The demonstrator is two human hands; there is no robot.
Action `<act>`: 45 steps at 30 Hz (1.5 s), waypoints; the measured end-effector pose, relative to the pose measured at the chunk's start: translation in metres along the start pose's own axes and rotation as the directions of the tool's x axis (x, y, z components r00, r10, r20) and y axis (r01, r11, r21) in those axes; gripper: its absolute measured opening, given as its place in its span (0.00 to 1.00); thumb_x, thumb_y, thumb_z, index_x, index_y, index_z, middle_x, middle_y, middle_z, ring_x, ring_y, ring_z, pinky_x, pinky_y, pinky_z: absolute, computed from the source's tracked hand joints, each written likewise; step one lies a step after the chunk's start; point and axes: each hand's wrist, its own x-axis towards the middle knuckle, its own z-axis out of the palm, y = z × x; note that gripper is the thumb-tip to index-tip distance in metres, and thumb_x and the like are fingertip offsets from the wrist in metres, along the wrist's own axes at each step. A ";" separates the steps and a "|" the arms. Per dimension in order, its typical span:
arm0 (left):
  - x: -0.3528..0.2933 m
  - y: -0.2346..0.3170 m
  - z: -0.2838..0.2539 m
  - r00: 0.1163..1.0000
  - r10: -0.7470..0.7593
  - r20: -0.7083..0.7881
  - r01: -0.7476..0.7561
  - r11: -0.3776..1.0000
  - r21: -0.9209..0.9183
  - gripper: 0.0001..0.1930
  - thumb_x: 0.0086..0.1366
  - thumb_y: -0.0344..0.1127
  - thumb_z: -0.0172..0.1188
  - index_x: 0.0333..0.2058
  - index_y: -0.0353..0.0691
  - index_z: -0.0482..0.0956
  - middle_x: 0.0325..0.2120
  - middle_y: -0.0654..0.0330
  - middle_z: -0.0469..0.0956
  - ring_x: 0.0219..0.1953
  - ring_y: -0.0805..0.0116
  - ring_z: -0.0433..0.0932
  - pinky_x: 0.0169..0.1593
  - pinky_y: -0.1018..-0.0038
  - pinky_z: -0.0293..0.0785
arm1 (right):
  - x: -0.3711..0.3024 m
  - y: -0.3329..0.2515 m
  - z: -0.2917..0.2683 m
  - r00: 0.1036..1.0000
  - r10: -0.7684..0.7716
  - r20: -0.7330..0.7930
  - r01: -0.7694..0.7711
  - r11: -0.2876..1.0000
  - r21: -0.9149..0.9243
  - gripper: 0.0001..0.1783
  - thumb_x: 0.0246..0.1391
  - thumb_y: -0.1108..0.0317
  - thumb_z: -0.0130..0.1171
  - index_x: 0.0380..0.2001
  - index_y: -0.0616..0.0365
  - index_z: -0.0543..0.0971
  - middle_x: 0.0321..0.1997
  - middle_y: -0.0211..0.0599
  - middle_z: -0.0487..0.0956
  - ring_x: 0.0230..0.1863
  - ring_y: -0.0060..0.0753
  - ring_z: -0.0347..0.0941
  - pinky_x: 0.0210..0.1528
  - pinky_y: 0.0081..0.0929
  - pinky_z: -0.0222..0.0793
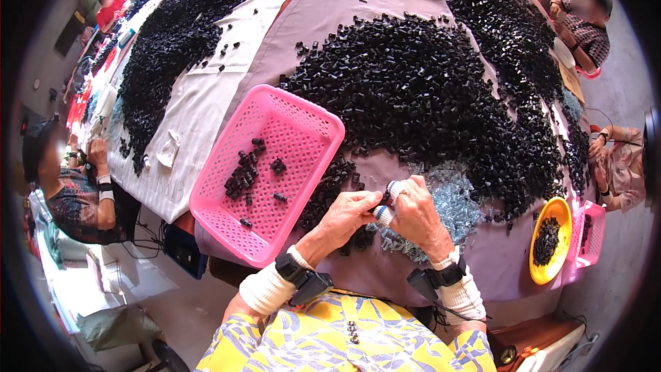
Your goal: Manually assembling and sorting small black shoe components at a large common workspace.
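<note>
My left hand (339,220) and my right hand (418,215) meet in front of me, over the near edge of the table. The left fingers are closed in a pinch against the right hand, and what they hold is too small or hidden to make out. Curled fingers close my right hand too, with white wraps on some of them; its contents are hidden. Just beyond and beside the right hand lies a pile of small clear, bluish pieces (451,203). A large heap of small black plastic parts (406,89) spreads beyond both hands.
A pink perforated basket (323,124) with several black parts stands left of my hands. At the right are a yellow bowl (564,234) of dark pieces and a smaller pink basket (597,234). More black heaps (179,27) cover the cloth. Other people sit around the table.
</note>
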 end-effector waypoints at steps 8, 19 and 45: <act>0.000 0.001 0.004 0.997 -0.065 0.040 0.070 0.989 -0.129 0.11 0.68 0.36 0.51 0.39 0.36 0.77 0.33 0.62 0.78 0.34 0.74 0.78 0.42 0.72 0.76 | -0.003 0.000 0.002 1.000 0.009 -0.022 -0.008 0.999 0.038 0.16 0.34 0.65 0.66 0.25 0.60 0.71 0.23 0.38 0.70 0.29 0.41 0.69 0.41 0.35 0.63; 0.003 -0.005 0.003 0.994 -0.049 0.102 0.069 0.976 -0.207 0.11 0.68 0.38 0.51 0.38 0.38 0.77 0.33 0.63 0.78 0.34 0.74 0.77 0.43 0.70 0.77 | -0.002 0.002 0.001 0.999 -0.024 -0.045 0.029 0.992 0.119 0.13 0.35 0.68 0.64 0.22 0.59 0.71 0.21 0.37 0.70 0.27 0.41 0.68 0.41 0.35 0.63; -0.083 0.044 0.016 0.900 0.362 -0.242 -0.350 0.932 0.090 0.13 0.69 0.37 0.50 0.43 0.32 0.74 0.28 0.57 0.78 0.31 0.68 0.80 0.35 0.72 0.80 | 0.022 0.010 0.048 0.964 -0.069 0.259 0.138 0.956 -0.258 0.08 0.42 0.72 0.54 0.29 0.54 0.75 0.26 0.31 0.70 0.35 0.33 0.68 0.40 0.36 0.61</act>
